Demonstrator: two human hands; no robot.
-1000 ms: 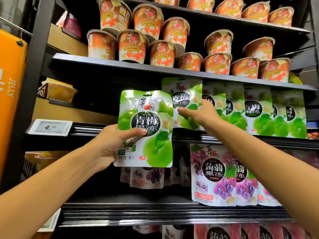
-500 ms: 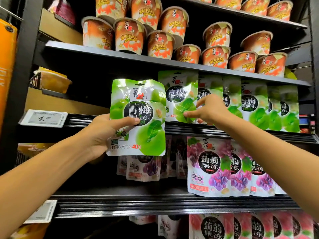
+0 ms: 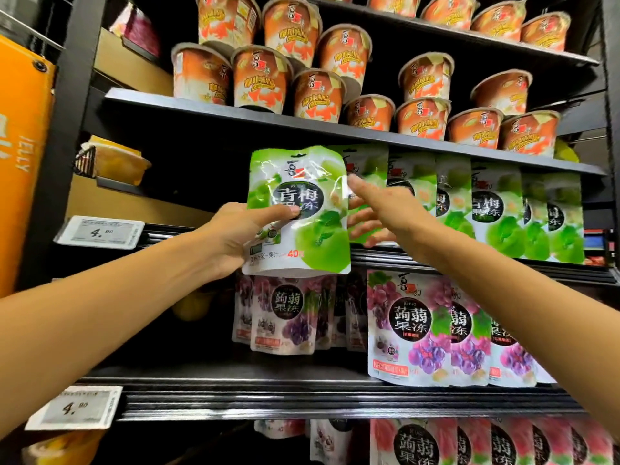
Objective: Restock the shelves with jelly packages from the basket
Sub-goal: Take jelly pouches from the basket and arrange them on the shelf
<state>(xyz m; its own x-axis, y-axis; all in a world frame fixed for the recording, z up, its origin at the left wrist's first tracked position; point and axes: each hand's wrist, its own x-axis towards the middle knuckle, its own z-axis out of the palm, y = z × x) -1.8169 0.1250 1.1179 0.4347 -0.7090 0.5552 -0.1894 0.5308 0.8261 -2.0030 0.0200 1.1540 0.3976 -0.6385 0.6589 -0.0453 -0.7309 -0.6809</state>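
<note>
My left hand [image 3: 235, 239] grips a green plum jelly pouch [image 3: 302, 213], thumb across its front, holding it upright at the left end of the middle shelf's row of green pouches [image 3: 496, 209]. My right hand [image 3: 385, 209] reaches in just behind the held pouch, thumb raised near its right edge and fingers spread against the frontmost shelved green pouch. The basket is out of view.
Orange jelly cups [image 3: 322, 92] crowd the two upper shelves. Purple grape jelly pouches [image 3: 412, 327] stand on the shelf below, more pouches lower still. Price tags [image 3: 100, 231] clip to the black shelf edges. An orange sign [image 3: 20, 156] hangs at left. The middle shelf's left part is dark and bare.
My left hand has carried the green pouch to the right and up, in front of the first shelved pouch. My right hand has opened its fingers beside it.
</note>
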